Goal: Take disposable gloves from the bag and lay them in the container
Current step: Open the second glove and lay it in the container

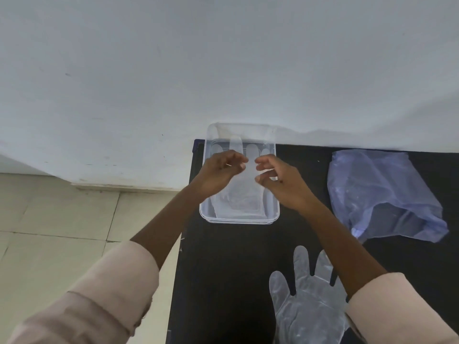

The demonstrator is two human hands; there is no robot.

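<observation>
Hands meet over the clear plastic container in the head view, and that container serves as the landmark for everything else. It sits at the far left corner of the dark tabletop, its far end up against the pale wall.

A transparent disposable glove lies inside the container, cuff toward the near wall and its finger shapes reaching toward the far end. The left hand hovers above the container's left half, the right hand above its right half, and the two nearly touch over the middle. Left fingers are curled in, thumb close to forefinger in a loose pinch; right fingers are bent the same way, thumb tucked under. Both sit right at the glove's film, but the plastic is so clear that I cannot tell whether either hand actually grips it or only rests above it.

Well to the right of the container lies the bluish translucent bag, crumpled flat on the tabletop with its mouth turned toward the near edge. On the near side of the container — past the right forearm — a second glove lies spread on the tabletop, fingers pointing back toward the container; the pale sleeve of the right arm covers part of it. Left of the container, beyond the tabletop's edge, is a tiled floor.
</observation>
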